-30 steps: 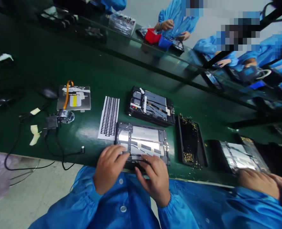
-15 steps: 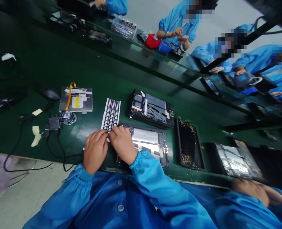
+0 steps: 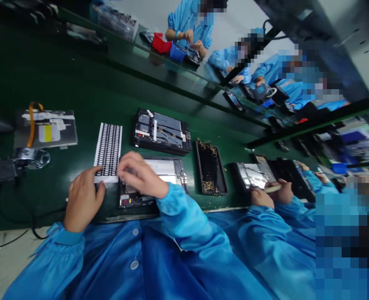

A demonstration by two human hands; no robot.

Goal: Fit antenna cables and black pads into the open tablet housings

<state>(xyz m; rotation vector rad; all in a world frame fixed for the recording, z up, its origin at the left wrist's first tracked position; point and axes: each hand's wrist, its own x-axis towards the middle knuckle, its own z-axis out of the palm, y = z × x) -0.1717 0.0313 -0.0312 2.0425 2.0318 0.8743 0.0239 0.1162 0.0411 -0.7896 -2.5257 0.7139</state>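
A white sheet covered with rows of small black stickers (image 3: 108,152) lies on the green bench. My left hand (image 3: 83,200) rests at its lower left corner, index finger on the sheet and thumb spread from it. Just right of the sheet, my right hand (image 3: 143,176) is raised over an opened tablet-like device (image 3: 162,166) with a silvery inside. Its fingers are curled together and slightly blurred; whatever small thing they may pinch is hidden. Behind that device sits a stack of similar opened devices (image 3: 162,131), dark grey inside.
A black tray with small brass-coloured screws (image 3: 211,168) stands to the right, some screws spilled around it. On the left are a metal plate with an orange ribbon cable (image 3: 47,129) and a black adapter (image 3: 3,171). A co-worker's hands (image 3: 272,193) handle another device (image 3: 251,176) at right.
The view has swung right, so bench items appear further left. My hands, close together at the sheet's lower end before, have parted; the right has lifted away toward the device.
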